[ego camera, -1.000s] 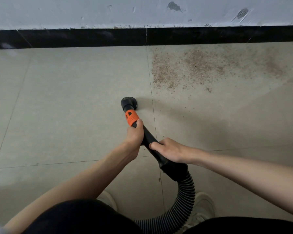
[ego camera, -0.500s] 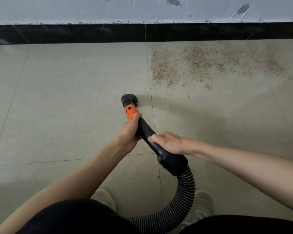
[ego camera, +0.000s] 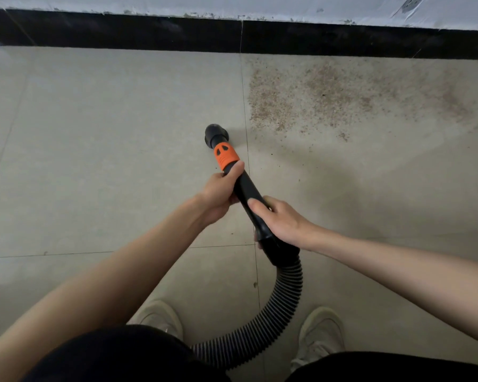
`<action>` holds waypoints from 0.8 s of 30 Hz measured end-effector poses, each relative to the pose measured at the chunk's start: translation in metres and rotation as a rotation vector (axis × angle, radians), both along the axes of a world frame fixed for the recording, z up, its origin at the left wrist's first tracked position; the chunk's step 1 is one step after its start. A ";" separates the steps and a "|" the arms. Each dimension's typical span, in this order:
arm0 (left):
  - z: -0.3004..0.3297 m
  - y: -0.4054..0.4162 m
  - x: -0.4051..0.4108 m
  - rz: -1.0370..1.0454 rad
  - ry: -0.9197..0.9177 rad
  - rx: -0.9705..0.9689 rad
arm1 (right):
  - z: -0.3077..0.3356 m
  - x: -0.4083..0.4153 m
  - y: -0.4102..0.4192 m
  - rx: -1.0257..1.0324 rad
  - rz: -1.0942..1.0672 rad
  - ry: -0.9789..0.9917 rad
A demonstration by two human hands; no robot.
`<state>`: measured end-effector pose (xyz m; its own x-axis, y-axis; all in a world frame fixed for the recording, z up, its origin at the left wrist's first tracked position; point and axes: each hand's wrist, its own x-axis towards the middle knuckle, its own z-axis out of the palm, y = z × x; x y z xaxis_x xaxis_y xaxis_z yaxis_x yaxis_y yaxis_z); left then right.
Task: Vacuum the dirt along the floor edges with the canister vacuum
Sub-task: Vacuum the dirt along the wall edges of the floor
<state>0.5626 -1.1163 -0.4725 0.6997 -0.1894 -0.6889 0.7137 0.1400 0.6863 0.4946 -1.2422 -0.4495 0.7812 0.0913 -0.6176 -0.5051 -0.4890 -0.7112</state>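
I hold a black vacuum wand (ego camera: 246,193) with an orange collar (ego camera: 225,155) and a round black nozzle (ego camera: 215,134) on the grey tile floor. My left hand (ego camera: 221,193) grips the wand just behind the collar. My right hand (ego camera: 279,219) grips it lower, above the ribbed hose (ego camera: 276,318) that curves down between my feet. A wide patch of brown dirt (ego camera: 329,92) lies on the tile to the right of the nozzle, reaching up to the black baseboard (ego camera: 149,34). The nozzle sits left of the dirt, a little apart from it. The canister is out of view.
A pale, chipped wall (ego camera: 287,8) rises above the baseboard. A tile joint (ego camera: 244,100) runs from the baseboard down past the nozzle. My two light shoes (ego camera: 160,315) (ego camera: 320,332) stand at the bottom. A few stray crumbs (ego camera: 342,136) lie below the main patch.
The view has tilted down, so the baseboard sits higher and my shoes show more. The nozzle has slid a little forward towards the wall. Both hands keep the same grip.
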 end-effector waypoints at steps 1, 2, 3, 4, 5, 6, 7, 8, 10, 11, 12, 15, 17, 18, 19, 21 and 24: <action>-0.001 0.002 0.006 0.009 0.006 -0.002 | 0.000 0.005 0.002 0.002 -0.007 -0.013; -0.001 0.003 0.010 0.011 0.012 -0.005 | -0.001 0.008 0.004 0.006 -0.008 -0.014; -0.003 0.004 0.011 0.006 0.016 -0.008 | -0.002 0.010 0.005 0.010 -0.010 -0.011; -0.004 0.006 0.013 0.001 0.016 -0.009 | -0.005 0.013 0.006 0.014 -0.010 -0.003; -0.007 0.006 0.013 -0.009 0.016 -0.005 | -0.008 0.014 0.007 0.018 -0.014 0.009; -0.008 0.007 0.014 -0.016 0.017 0.001 | -0.010 0.014 0.008 0.023 -0.017 0.023; -0.008 0.008 0.017 -0.014 0.021 0.003 | -0.013 0.017 0.009 0.034 -0.020 0.036; -0.008 0.009 0.022 -0.006 0.023 0.000 | -0.015 0.022 0.010 0.050 -0.027 0.048; -0.003 0.013 0.038 0.006 0.007 -0.002 | -0.015 0.040 0.011 0.101 -0.053 0.069; 0.002 0.015 0.048 0.008 -0.008 0.003 | -0.013 0.052 0.012 0.140 -0.066 0.079; 0.008 0.017 0.059 0.010 -0.024 0.016 | -0.010 0.066 0.014 0.183 -0.076 0.089; 0.032 0.027 0.090 0.012 -0.049 0.096 | 0.004 0.109 0.027 0.287 -0.087 0.104; 0.052 0.037 0.110 0.011 -0.070 0.154 | 0.015 0.134 0.040 0.340 -0.116 0.106; 0.062 0.044 0.118 0.009 -0.084 0.174 | 0.023 0.145 0.047 0.362 -0.131 0.109; 0.073 0.053 0.125 0.004 -0.099 0.191 | 0.031 0.156 0.054 0.378 -0.135 0.107; 0.097 0.071 0.135 -0.017 -0.139 0.241 | 0.052 0.177 0.069 0.393 -0.120 0.091; 0.143 0.104 0.142 -0.018 -0.239 0.430 | 0.095 0.200 0.093 0.421 -0.113 0.066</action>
